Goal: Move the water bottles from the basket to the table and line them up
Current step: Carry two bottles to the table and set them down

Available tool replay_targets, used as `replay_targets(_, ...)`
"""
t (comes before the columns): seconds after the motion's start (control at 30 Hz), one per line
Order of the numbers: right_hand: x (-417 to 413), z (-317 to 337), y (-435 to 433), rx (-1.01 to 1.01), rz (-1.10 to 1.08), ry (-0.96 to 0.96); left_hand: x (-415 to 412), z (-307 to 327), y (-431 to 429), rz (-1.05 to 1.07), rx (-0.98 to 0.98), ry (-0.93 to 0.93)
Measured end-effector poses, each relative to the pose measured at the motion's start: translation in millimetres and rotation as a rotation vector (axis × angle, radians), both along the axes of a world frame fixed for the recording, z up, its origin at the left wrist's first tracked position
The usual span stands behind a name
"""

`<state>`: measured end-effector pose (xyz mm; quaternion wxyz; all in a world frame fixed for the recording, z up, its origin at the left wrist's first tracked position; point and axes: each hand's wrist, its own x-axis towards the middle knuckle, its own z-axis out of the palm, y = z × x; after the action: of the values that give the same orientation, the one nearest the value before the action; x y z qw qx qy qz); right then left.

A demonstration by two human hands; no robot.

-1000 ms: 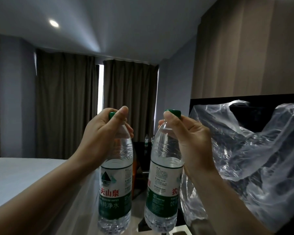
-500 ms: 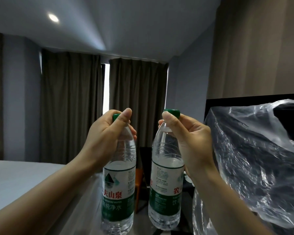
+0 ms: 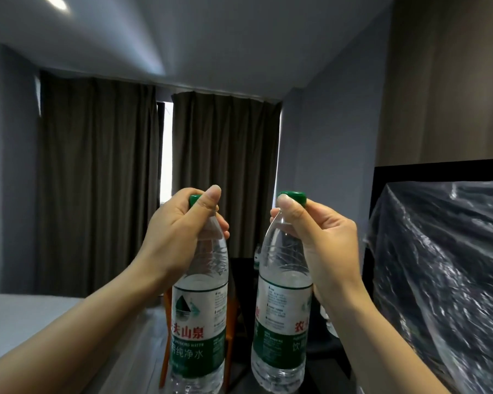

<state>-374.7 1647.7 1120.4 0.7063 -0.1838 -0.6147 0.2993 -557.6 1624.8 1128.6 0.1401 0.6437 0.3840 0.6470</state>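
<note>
Since a moment ago the clear plastic bag [image 3: 444, 265] has slid further toward the right edge of the frame, while both bottles stay raised side by side at centre. The left hand [image 3: 180, 237] is wrapped round the neck of the left water bottle [image 3: 199, 322], thumb up against its green cap [image 3: 194, 199]. The right hand [image 3: 322, 240] pinches the right water bottle [image 3: 282, 308] just under its own cap [image 3: 295, 197]. Both bottles hang upright in the air, near each other but apart. Dark curtains [image 3: 97, 180] hang behind them.

Clear glossy plastic bottles [image 3: 199, 308], crinkly shiny plastic bag [image 3: 439, 265], matt cloth curtains [image 3: 97, 180].
</note>
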Motion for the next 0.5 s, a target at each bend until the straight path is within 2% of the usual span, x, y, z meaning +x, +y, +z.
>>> replay_targets(0.5,-71.8,-12.4,249.0,-0.079,-0.094,0.019,-66.9,-13.7,265.8,-0.037,-0.032,0.013)
